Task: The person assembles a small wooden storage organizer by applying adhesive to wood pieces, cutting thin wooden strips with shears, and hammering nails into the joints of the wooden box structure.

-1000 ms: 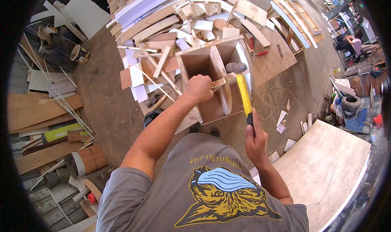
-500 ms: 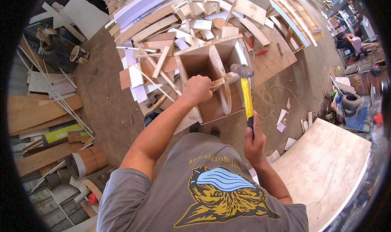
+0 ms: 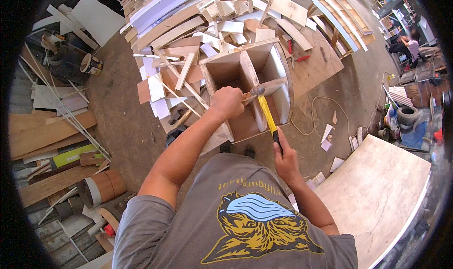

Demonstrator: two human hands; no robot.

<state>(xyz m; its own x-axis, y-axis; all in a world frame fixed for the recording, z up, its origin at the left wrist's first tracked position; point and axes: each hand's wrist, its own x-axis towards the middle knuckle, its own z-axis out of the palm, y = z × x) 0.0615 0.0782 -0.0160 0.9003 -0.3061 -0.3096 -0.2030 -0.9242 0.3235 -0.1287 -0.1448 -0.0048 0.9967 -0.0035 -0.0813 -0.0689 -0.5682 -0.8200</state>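
My left hand is closed on a short wooden strip inside an open plywood box divided into compartments, with one curved side. My right hand grips a hammer with a yellow and black handle; its head is down at the strip's right end, beside the middle divider. Whether the head touches the wood I cannot tell. The box rests on a work surface among offcuts.
Piled wood offcuts lie behind. Red-handled tools are right of the box. A pale panel lies lower right, near a cord. Boards and a bucket are left. A seated person is far right.
The hammer has come down and leftward from above the box's right side to the strip, with my right hand moving slightly left. My left hand stays in nearly the same place.
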